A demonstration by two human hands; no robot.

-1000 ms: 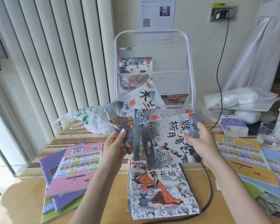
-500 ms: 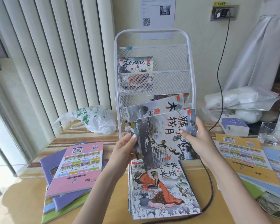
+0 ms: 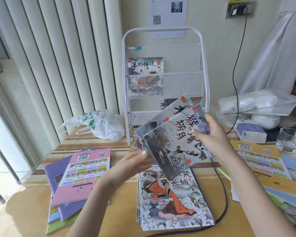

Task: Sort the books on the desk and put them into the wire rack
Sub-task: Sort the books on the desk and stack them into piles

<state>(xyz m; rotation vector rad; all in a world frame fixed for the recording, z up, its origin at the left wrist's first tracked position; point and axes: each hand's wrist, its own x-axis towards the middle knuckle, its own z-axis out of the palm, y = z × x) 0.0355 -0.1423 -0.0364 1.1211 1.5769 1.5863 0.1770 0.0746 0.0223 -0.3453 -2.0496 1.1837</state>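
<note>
The fanned booklets (image 3: 174,139) are held above the desk (image 3: 120,209) centre, before the wire rack (image 3: 162,77). The right hand (image 3: 210,139) pinches their right edge; the left hand (image 3: 133,161) grips the lower-left corner. Thin, light, floppy and probably slippery: support both edges.

Reads 年的传说 on the book (image 3: 145,65) in the rack (image 3: 162,30); 猴 and 捞月 on the front held book (image 3: 178,142); 哭 and 长城 on the stack (image 3: 174,202). Green print on the bag (image 3: 99,124), probably too creased to read.
</note>
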